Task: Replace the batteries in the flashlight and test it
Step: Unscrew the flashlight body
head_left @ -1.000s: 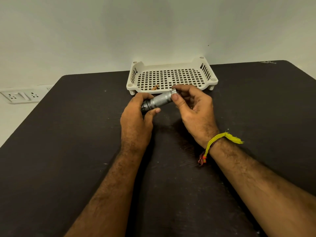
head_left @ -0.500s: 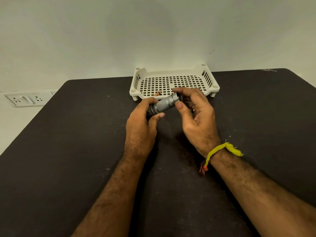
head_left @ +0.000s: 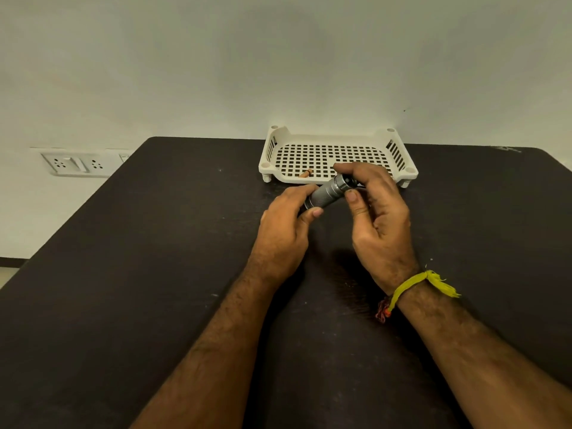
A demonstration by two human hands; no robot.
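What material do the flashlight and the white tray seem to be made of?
Flashlight: probably metal, silver-grey with a dull sheen and a finely textured body. Tray: likely moulded plastic, matte off-white, with a grid of square holes in its floor and slotted side walls.

The flashlight (head_left: pixel 328 193) is a small metal cylinder of silver-grey colour, with a knurled body and a smooth ring near its far right end. It is held above the dark table, tilted, with one end low to the near left and the other end higher to the far right. The left hand (head_left: pixel 284 230) grips the low end between thumb and fingers, so this end is hidden. The right hand (head_left: pixel 377 218) pinches the upper end with thumb and curled fingers. The flashlight is just in front of the white basket's near edge.
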